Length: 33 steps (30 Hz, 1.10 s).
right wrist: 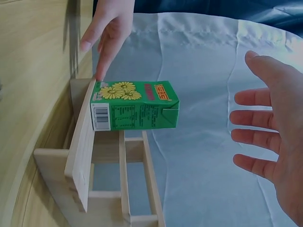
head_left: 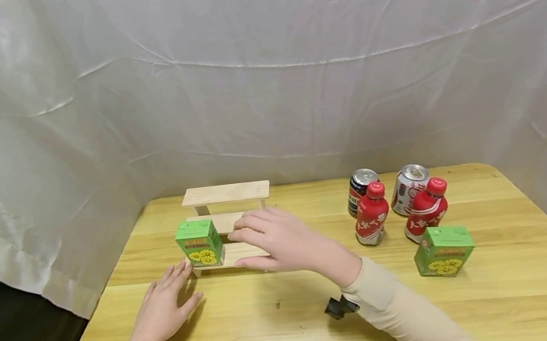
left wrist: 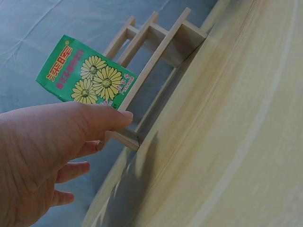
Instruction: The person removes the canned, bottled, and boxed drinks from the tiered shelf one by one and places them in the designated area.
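Observation:
A green drink carton (head_left: 200,244) with yellow flowers stands upright on the lowest step, at the left end, of a small wooden tiered rack (head_left: 226,193). My left hand (head_left: 166,306) lies low beside the rack's front left corner, fingers extended, its fingertips at the edge near the carton. In the left wrist view the thumb (left wrist: 102,118) overlaps the carton's lower edge. My right hand (head_left: 281,241) hovers over the rack's right part, fingers spread and relaxed. The right wrist view shows a gap between that hand (right wrist: 274,123) and the carton (right wrist: 137,105).
To the right stand a dark can (head_left: 360,188), a white and red can (head_left: 409,189), two red bottles (head_left: 372,214) (head_left: 426,210) and a second green carton (head_left: 444,251). Pale cloth (head_left: 295,101) hangs behind the wooden table (head_left: 526,273).

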Each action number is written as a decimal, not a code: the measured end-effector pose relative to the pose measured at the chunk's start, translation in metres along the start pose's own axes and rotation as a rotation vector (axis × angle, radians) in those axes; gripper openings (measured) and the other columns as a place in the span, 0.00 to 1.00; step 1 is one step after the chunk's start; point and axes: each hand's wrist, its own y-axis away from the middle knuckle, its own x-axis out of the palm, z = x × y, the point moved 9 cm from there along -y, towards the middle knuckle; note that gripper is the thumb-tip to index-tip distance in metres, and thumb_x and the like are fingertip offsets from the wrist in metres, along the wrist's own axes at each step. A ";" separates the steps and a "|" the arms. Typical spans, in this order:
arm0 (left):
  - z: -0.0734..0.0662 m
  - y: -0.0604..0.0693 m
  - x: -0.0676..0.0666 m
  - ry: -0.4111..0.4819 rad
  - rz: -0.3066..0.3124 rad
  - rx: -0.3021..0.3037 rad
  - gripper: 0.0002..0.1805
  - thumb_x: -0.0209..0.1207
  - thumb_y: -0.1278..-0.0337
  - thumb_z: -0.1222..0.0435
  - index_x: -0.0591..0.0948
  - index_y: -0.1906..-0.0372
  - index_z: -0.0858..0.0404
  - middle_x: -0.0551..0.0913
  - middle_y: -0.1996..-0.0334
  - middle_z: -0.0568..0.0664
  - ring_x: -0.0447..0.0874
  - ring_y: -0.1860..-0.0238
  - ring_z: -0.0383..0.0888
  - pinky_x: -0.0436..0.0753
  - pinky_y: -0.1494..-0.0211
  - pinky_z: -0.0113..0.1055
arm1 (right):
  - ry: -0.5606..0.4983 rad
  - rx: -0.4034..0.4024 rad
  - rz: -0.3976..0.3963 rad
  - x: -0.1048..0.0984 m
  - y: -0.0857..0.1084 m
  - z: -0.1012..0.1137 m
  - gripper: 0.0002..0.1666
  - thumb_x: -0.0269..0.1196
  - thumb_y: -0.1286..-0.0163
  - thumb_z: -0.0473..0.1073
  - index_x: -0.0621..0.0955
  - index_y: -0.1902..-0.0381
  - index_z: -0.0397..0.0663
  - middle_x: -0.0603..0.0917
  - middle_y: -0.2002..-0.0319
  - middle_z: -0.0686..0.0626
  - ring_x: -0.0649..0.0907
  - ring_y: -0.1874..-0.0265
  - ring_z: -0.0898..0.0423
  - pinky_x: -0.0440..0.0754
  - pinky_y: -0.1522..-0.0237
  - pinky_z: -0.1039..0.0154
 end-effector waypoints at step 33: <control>-0.002 0.000 -0.002 -0.027 0.001 -0.007 0.37 0.61 0.40 0.49 0.67 0.29 0.62 0.65 0.28 0.58 0.62 0.28 0.63 0.58 0.30 0.70 | 0.047 0.340 0.252 0.115 -0.049 -0.034 0.41 0.51 0.31 0.71 0.72 0.33 0.49 0.78 0.41 0.52 0.77 0.41 0.56 0.76 0.36 0.61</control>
